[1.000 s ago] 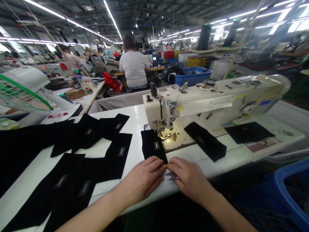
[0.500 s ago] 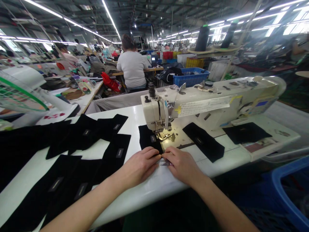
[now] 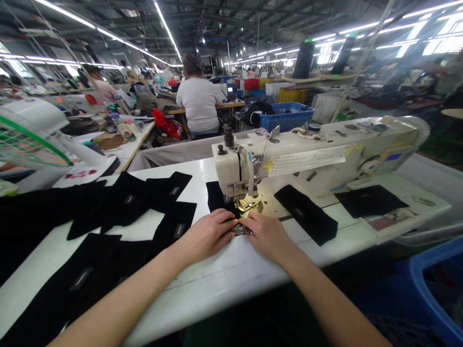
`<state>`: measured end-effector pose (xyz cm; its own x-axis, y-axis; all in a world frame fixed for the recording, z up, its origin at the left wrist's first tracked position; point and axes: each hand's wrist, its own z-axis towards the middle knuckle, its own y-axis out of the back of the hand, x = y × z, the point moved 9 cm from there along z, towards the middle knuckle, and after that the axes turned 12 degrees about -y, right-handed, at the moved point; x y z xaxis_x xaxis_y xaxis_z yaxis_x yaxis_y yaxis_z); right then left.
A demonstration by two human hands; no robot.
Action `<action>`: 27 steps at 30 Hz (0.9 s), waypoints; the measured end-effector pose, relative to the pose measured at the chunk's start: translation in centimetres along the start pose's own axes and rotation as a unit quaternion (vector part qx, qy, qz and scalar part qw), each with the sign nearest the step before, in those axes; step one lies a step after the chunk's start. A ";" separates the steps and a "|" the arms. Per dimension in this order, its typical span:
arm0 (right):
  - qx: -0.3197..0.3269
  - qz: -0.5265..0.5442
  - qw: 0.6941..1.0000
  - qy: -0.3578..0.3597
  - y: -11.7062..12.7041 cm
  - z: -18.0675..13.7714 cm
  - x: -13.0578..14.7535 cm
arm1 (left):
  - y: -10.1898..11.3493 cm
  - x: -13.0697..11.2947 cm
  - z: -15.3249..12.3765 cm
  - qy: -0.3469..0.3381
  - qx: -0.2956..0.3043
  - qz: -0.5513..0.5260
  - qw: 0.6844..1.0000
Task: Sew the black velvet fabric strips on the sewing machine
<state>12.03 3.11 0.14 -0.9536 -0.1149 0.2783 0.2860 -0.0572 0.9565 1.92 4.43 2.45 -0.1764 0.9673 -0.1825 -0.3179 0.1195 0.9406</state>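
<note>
My left hand [image 3: 205, 234] and my right hand [image 3: 266, 234] lie side by side on the white table [image 3: 224, 274], just in front of the needle of a cream sewing machine [image 3: 311, 154]. Both have their fingers bent and pressed down on the near edge of a black fabric piece [image 3: 216, 197] that runs under the presser foot. A small label or strip shows between the fingertips; I cannot make out what it is. Left of my hands lie several black fabric pieces with labels [image 3: 119, 226].
Two more black pieces [image 3: 306, 213] rest on the machine bed to the right. A blue bin [image 3: 437, 284] stands at the lower right. A fan guard [image 3: 25, 140] sits at the far left. Another person in a grey top [image 3: 199, 99] sits at a far table.
Both hands have slid away from me toward the needle, pushing the black piece further under the presser foot.
</note>
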 end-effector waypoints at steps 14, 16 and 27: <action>-0.008 0.004 1.000 -0.019 -0.1 -0.7 -0.7 | 0.2 3.5 0.7 0.020 0.001 0.019 1.000; -0.012 0.003 1.000 -0.017 -0.1 -1.0 -0.7 | 0.2 3.8 0.8 0.022 0.006 0.024 0.999; -0.019 0.016 0.999 -0.029 0.5 -2.5 -1.5 | 0.4 4.4 1.3 0.008 0.010 0.037 0.999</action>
<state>13.87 0.76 -0.06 -0.9472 -0.0589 0.3151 0.3195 -0.0915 0.9432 2.19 9.05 2.42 -0.2141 0.9698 -0.1171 -0.2845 0.0528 0.9572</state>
